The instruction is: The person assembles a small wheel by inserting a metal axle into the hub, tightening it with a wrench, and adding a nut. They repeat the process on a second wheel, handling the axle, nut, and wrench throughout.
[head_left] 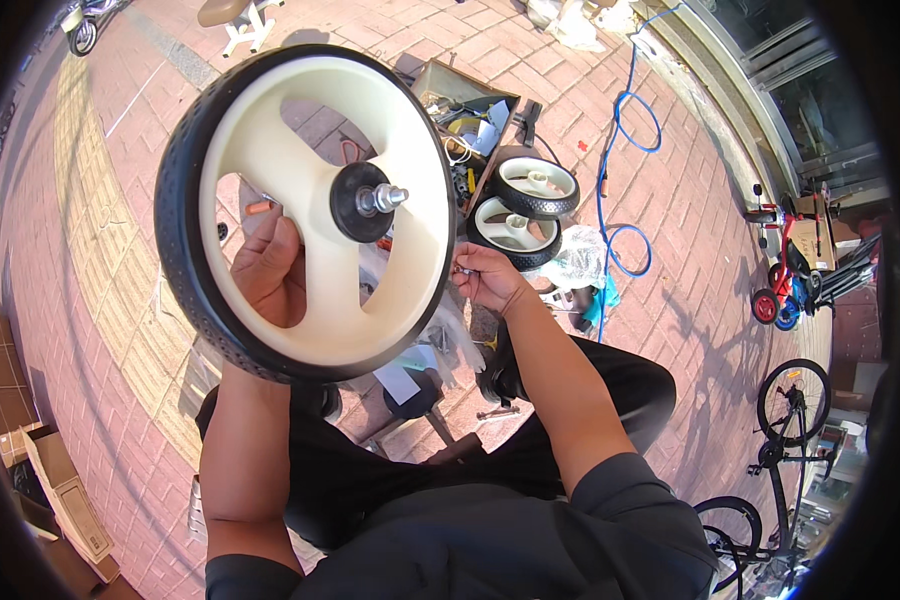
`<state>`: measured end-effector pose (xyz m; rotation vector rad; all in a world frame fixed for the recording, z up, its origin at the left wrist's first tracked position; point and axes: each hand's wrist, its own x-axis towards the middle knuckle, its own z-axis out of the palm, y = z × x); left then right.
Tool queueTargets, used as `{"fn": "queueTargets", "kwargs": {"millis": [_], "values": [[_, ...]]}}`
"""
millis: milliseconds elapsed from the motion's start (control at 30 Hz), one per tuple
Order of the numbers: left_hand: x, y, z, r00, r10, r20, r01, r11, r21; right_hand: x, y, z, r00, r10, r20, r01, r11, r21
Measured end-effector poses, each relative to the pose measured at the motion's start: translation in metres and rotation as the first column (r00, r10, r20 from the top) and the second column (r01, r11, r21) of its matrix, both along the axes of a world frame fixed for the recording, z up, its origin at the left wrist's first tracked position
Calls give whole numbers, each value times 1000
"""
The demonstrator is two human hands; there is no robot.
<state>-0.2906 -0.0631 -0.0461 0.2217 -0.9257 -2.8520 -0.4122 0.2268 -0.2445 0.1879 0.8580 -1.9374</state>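
A large cream spoked wheel with a black treaded tyre is held up, tilted, in front of me. From its black hub sticks a threaded axle with a nut and washers. My left hand reaches through a gap between the spokes and is closed on the wheel. My right hand is beside the wheel's right edge, its fingertips pinched on a small shiny metal piece whose kind I cannot make out. An orange object shows through the opening near my left fingertips.
Two smaller cream wheels with black tyres lie beside an open box of tools and parts. A blue hose curls over the brick paving. A bicycle stands at right; cardboard boxes sit at left.
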Motion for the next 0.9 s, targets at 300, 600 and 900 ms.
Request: {"fn": "queueTargets", "kwargs": {"millis": [300, 600, 900], "values": [[5, 16, -9, 908, -373, -189, 393, 916, 78, 27, -12, 184, 895, -30, -444, 129, 972, 195], [41, 31, 6, 782, -509, -360, 622, 681, 387, 63, -14, 168, 872, -25, -490, -47, 990, -133], [39, 36, -19, 822, -527, -213, 567, 732, 378, 72, -44, 179, 862, -82, -500, 6, 988, -152]]}}
